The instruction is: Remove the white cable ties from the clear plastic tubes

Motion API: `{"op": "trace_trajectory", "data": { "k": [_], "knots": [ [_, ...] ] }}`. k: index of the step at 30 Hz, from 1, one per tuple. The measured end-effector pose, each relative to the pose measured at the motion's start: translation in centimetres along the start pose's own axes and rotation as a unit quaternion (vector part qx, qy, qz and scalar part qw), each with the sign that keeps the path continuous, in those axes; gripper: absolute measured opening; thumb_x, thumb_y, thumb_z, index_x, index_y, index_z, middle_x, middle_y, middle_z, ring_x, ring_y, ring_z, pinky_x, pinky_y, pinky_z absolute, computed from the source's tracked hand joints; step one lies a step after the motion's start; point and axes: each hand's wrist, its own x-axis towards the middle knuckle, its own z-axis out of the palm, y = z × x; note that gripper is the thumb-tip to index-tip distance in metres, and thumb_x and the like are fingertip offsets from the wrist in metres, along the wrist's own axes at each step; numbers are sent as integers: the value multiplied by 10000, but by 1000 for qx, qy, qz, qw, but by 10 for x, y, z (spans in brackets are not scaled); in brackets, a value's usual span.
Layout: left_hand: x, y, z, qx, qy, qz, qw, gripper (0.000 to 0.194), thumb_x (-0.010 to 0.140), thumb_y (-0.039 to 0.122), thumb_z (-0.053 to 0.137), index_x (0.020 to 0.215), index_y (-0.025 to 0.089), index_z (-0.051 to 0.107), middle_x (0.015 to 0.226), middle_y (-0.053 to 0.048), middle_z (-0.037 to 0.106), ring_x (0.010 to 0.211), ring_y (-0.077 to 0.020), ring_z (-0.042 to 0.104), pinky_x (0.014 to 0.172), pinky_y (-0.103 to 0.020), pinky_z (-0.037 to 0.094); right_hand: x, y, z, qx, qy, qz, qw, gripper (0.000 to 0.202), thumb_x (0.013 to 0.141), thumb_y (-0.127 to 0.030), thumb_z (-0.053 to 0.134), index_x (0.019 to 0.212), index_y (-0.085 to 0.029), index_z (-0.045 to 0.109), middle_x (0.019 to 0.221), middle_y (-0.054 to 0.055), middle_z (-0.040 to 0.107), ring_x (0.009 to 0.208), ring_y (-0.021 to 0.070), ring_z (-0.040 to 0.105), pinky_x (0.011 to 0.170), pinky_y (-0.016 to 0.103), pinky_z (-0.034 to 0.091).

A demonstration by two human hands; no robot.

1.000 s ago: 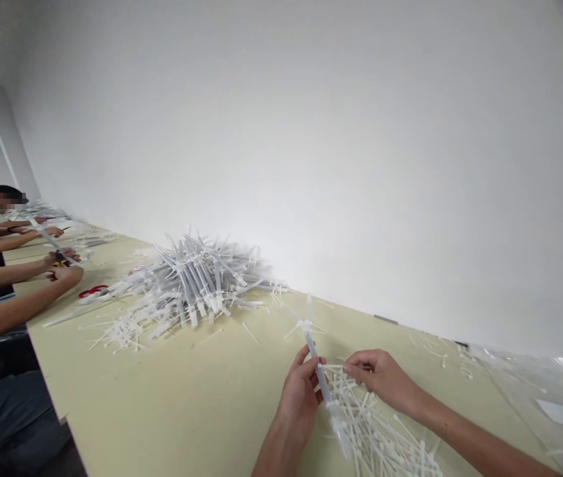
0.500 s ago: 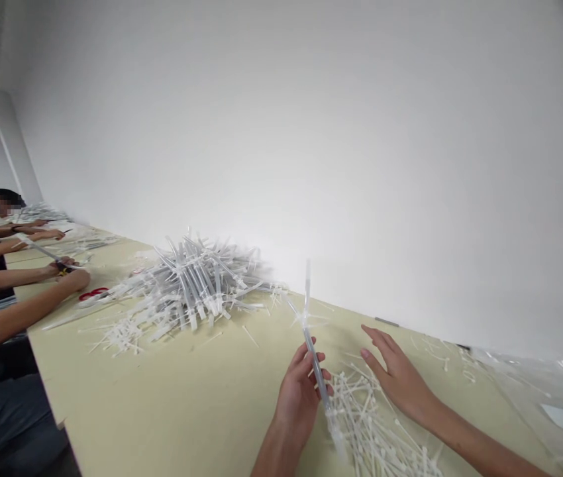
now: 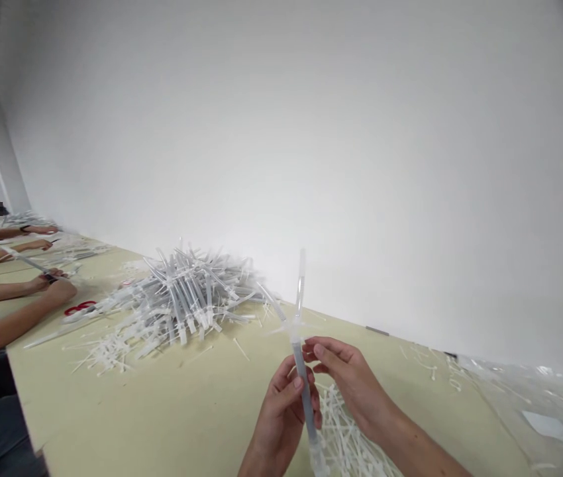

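Note:
My left hand (image 3: 284,404) is closed around a clear plastic tube (image 3: 304,384), its thumb lying across the front. The tube stands nearly upright and meets a white joint (image 3: 295,328), where two clear branches spread upward. Thin cable tie tails stick out from this joint. Just right of the tube, below the joint, is my right hand (image 3: 354,381); its fingers are loosely curved, and the fingertips reach the tube's edge. Nothing shows in its grasp, though the fingertips are partly hidden. Below both hands lies a heap of white cable ties (image 3: 344,427).
A large pile of clear tube assemblies (image 3: 189,291) lies left on the pale yellow table (image 3: 172,411). Loose cable ties (image 3: 105,354) and red-handled scissors (image 3: 80,308) are nearby. Co-workers' arms (image 3: 28,311) extend in from the left. A clear plastic bag (image 3: 534,391) lies right, along the wall.
My right hand has moved left and in to the tube, its fingers now more curved. My left thumb has come across the tube's front. The view has shifted slightly right.

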Motion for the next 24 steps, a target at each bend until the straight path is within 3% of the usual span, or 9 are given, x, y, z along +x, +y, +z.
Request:
{"op": "trace_trajectory", "data": {
  "k": [4, 6, 10, 13, 16, 18, 21, 24],
  "knots": [
    [-2, 11, 11, 35, -40, -2, 999, 298, 780, 254, 611, 1071, 191, 583, 712, 6, 499, 484, -100, 518, 381, -226, 462, -1, -9, 14, 144, 9, 36, 989, 223, 764, -372, 677, 842, -165, 646, 772, 23, 640, 694, 142, 578, 596, 239, 476],
    [-2, 19, 24, 66, -69, -4, 995, 271, 773, 257, 624, 1034, 194, 584, 726, 7, 517, 472, -106, 539, 409, -238, 465, -3, -17, 18, 185, 25, 43, 981, 211, 750, -378, 689, 795, -186, 613, 661, -15, 584, 573, 117, 523, 426, 190, 413],
    [0, 41, 62, 145, -116, -8, 983, 308, 777, 289, 638, 1053, 199, 536, 722, -3, 577, 501, -148, 593, 496, -276, 482, -10, -36, 21, 190, 72, 8, 979, 242, 730, -390, 708, 813, -195, 592, 665, -24, 555, 482, 90, 470, 284, 146, 299],
    [-1, 55, 95, 191, -77, 0, 979, 249, 831, 351, 570, 1003, 179, 516, 565, 18, 562, 445, -141, 565, 469, -246, 449, -16, -48, 22, 176, 102, -11, 979, 306, 695, -416, 731, 856, -195, 595, 675, -31, 554, 368, 63, 419, 227, 152, 239],
    [-3, 65, 121, 208, -26, 15, 978, 232, 859, 388, 516, 930, 168, 523, 501, 37, 527, 401, -113, 524, 469, -224, 425, -22, -57, 22, 172, 94, -44, 980, 290, 712, -416, 718, 862, -198, 599, 549, -61, 514, 265, 38, 336, 235, 160, 219],
    [-3, 68, 131, 216, -36, 14, 976, 242, 851, 402, 521, 899, 165, 532, 530, 38, 526, 386, -98, 508, 455, -212, 404, -24, -63, 19, 146, 88, -86, 982, 250, 746, -394, 694, 890, -203, 620, 479, -68, 478, 276, 58, 366, 270, 176, 271],
    [0, 70, 139, 236, -54, 12, 970, 257, 837, 424, 529, 880, 171, 546, 611, 28, 542, 361, -73, 479, 400, -190, 346, -25, -69, 11, 66, 124, -179, 974, 200, 753, -351, 694, 894, -211, 664, 620, 2, 580, 533, 152, 570, 452, 262, 467],
    [3, 70, 142, 252, -37, -5, 967, 270, 820, 453, 541, 859, 186, 557, 603, 28, 535, 346, -56, 408, 347, -173, 279, -24, -72, 3, -26, 148, -255, 955, 111, 760, -317, 689, 838, -238, 693, 821, 42, 619, 818, 208, 597, 692, 320, 496]
  ]
}}
